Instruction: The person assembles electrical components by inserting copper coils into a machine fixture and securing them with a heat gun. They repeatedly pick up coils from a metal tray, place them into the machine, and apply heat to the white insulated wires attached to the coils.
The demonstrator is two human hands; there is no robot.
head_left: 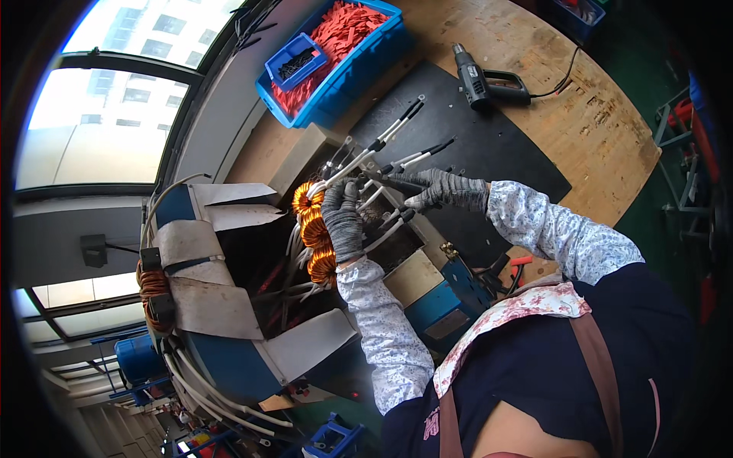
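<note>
My left hand [343, 223], in a grey knit glove, is closed around white-sleeved leads beside a row of copper-wound ring coils [312, 229]. My right hand [449, 190], gloved alike, reaches in from the right. Its fingers are drawn together among the leads, and what they pinch is hidden. Several white-sleeved leads [416, 159] with black sections and metal lug ends stick out up and to the right. The coils sit at the mouth of a machine with pale flaps [229, 311] and blue sides; its dark inside is partly covered by my hands.
A black mat [508, 156] lies on the wooden table [595, 114], with a corded heat gun [479, 82] at its far edge. Beyond stands a blue bin [324, 111] of red strips, a small blue tray [284, 57] of black pieces resting on it. A blue box [443, 309] stands near my body.
</note>
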